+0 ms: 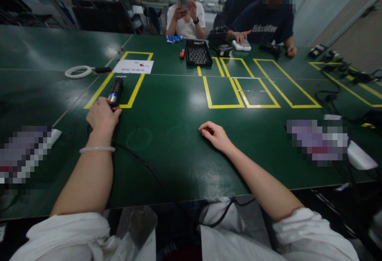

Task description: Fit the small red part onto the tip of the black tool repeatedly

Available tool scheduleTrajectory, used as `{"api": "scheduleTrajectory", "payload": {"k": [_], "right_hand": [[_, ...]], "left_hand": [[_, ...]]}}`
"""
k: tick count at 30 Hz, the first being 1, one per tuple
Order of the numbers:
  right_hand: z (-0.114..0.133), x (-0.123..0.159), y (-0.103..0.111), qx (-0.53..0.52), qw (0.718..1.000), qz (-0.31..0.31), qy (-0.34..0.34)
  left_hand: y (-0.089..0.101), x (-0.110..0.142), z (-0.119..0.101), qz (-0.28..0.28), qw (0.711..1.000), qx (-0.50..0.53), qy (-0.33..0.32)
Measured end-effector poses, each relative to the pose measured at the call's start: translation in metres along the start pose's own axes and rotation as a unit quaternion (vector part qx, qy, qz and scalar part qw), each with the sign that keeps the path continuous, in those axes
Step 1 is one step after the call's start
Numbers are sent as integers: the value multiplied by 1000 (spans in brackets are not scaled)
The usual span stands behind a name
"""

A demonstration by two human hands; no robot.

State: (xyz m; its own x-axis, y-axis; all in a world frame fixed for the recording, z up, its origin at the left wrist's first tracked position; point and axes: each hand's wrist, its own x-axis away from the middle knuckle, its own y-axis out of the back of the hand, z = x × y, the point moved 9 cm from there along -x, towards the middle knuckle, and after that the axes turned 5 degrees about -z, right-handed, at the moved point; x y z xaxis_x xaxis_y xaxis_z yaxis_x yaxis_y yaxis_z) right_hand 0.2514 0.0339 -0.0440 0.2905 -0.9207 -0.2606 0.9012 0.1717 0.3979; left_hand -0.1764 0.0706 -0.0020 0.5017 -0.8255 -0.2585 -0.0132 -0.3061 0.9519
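At the left, my left hand [103, 113] is closed around the near end of a black corded cylindrical tool [116, 88] with a silver and blue band. Its front end points away from me, inside a yellow tape outline; a bit of orange shows by my fingers. A black cable [140, 159] runs from near that hand across the green table to its front edge. My right hand [216, 135] rests on the table right of the middle, fingers loosely bent, thumb slightly apart, nothing visible in it.
A white paper [134, 67] and a white ring-shaped item [78, 72] lie beyond my left hand. Farther back are a black tray [197, 54] and a small red item [182, 53]. Yellow tape outlines [227, 106] mark the table. People sit across from me; blurred panels flank both sides.
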Motion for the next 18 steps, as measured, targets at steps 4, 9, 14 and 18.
{"api": "scheduleTrajectory", "payload": {"k": [4, 9, 14, 18], "right_hand": [[1, 0, 0, 2, 1000, 5, -1], [0, 0, -1, 1, 1000, 6, 0], [0, -1, -1, -4, 1000, 9, 2], [-1, -1, -3, -8, 1000, 12, -4]], "left_hand": [[-1, 1, -1, -1, 1000, -6, -3], [-2, 3, -1, -4, 1000, -5, 10], [15, 6, -14, -89, 996, 17, -11], [20, 27, -67, -69, 975, 179, -115]]}}
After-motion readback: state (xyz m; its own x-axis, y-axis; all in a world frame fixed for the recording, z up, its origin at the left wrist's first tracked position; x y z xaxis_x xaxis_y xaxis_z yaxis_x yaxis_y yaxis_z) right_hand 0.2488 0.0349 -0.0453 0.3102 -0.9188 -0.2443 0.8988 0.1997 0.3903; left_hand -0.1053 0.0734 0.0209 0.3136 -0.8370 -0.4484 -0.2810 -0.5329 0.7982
